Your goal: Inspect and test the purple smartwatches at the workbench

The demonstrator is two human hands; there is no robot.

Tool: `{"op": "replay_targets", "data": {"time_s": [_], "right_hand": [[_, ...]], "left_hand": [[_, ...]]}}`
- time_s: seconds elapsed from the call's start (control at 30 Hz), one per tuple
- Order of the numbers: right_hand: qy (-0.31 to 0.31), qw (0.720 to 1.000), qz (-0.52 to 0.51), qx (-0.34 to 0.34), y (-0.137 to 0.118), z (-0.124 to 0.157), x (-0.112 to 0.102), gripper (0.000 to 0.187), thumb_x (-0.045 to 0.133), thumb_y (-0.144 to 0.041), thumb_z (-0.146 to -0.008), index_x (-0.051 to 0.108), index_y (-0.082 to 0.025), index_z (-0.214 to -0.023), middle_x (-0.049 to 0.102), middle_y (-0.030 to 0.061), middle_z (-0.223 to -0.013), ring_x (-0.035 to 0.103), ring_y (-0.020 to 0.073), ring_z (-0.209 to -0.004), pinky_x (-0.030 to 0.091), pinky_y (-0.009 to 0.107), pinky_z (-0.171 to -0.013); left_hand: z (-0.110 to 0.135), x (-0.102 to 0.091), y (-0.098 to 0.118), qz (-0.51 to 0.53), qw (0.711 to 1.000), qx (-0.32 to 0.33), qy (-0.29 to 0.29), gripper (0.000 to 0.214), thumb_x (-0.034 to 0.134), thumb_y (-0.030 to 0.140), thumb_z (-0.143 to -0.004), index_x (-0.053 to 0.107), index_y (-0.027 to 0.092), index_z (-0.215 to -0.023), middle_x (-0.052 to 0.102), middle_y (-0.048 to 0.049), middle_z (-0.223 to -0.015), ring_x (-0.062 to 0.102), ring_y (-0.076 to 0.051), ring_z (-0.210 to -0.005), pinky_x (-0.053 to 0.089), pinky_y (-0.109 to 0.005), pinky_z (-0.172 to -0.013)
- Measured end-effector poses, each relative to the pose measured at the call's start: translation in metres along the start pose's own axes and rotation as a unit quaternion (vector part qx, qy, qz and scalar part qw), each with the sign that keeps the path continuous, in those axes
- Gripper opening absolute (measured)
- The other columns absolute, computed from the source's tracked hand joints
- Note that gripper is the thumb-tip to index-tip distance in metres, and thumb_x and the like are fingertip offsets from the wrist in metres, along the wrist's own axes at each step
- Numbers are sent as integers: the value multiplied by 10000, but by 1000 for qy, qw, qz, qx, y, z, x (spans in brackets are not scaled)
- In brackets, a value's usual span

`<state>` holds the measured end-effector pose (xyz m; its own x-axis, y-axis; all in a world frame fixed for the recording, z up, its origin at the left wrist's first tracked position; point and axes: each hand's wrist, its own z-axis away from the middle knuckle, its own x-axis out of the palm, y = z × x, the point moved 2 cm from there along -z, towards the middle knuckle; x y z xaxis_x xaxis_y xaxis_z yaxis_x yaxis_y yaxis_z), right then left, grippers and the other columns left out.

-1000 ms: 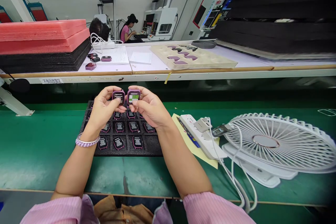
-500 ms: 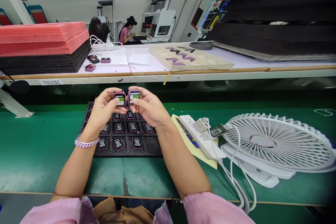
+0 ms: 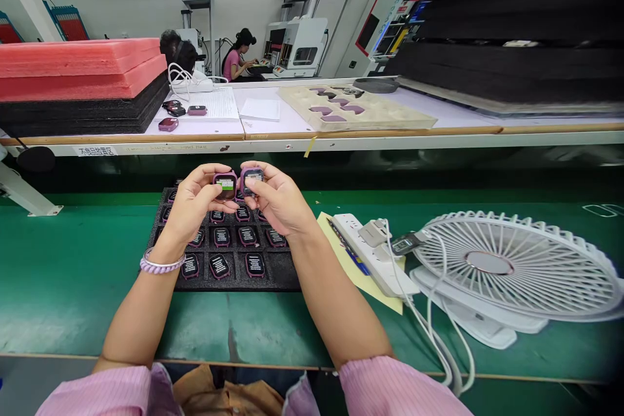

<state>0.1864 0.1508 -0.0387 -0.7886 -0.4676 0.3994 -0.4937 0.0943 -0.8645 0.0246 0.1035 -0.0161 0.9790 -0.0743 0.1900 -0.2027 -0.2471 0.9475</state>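
My left hand point(image 3: 195, 200) is closed on a purple smartwatch body point(image 3: 225, 181), with the thumb at the lower left of its lit screen, which shows green and white rows. Close beside it, my right hand point(image 3: 277, 198) grips a second purple smartwatch body point(image 3: 252, 174); the thumb covers part of that screen. Both are held upright, screens facing me, above a black foam tray point(image 3: 283, 272). In the tray's compartments lie several more watch bodies point(image 3: 221, 237) with white text on dark screens. My hands and forearms hide some of the tray.
Right of the tray are a white power strip point(image 3: 365, 253) on yellow paper, pens, cables and a white fan point(image 3: 511, 266). A shelf point(image 3: 263, 138) behind carries red foam sheets point(image 3: 82, 71), a pale tray point(image 3: 390, 118) and stacked black trays point(image 3: 507, 65). Beyond it a person point(image 3: 236, 58) sits working.
The right watch's screen has gone from green and white rows to a mostly dark display with pale text. The left watch's green rows have shifted. Both hands stay almost in place.
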Motion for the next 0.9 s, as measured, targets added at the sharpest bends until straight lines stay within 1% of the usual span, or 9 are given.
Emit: {"op": "replay_targets", "data": {"time_s": [0.2, 0.43, 0.6, 0.7, 0.9], "right_hand": [[-11, 1000, 6, 5, -2, 2, 1, 483, 866, -246, -699, 662, -190, -1133, 666, 0, -880, 549, 105, -615, 456, 220, -534], [-27, 1000, 6, 13, -2, 3, 2, 494, 865, -294, -727, 655, -199, -1164, 661, -6, -898, 544, 103, -606, 483, 241, -556], [-27, 1000, 6, 14, -3, 3, 2, 490, 884, -352, -757, 644, -202, -1157, 646, -6, -886, 536, 107, -619, 487, 245, -557], [-27, 1000, 6, 12, -4, 4, 3, 502, 877, -315, -749, 633, -204, -1174, 642, -12, -881, 539, 102, -617, 497, 240, -571], [-22, 1000, 6, 15, -2, 3, 1, 544, 815, -206, -686, 636, -215, -1199, 649, -24, -889, 574, 113, -638, 530, 247, -603]], "left_hand": [[0, -1, 0, -3, 1000, 9, 4, 357, 713, 247, -743, 643, 173, -1085, 718, 11, -927, 759, -160, -592, 678, -254, -593], [-1, -2, 0, 2, 1000, 15, 7, 374, 721, 267, -730, 637, 170, -1082, 722, -5, -959, 753, -158, -588, 685, -273, -584], [0, -1, -1, -17, 999, 28, 10, 392, 751, 253, -729, 635, 169, -1093, 728, -6, -992, 749, -138, -584, 677, -243, -588], [0, 0, -2, -25, 999, 39, 12, 398, 753, 253, -740, 633, 168, -1110, 722, -6, -1005, 748, -128, -589, 675, -232, -594], [-2, -2, -3, -25, 999, 43, 9, 429, 738, 229, -748, 644, 164, -1161, 709, -19, -1031, 750, -130, -619, 680, -243, -625]]}}
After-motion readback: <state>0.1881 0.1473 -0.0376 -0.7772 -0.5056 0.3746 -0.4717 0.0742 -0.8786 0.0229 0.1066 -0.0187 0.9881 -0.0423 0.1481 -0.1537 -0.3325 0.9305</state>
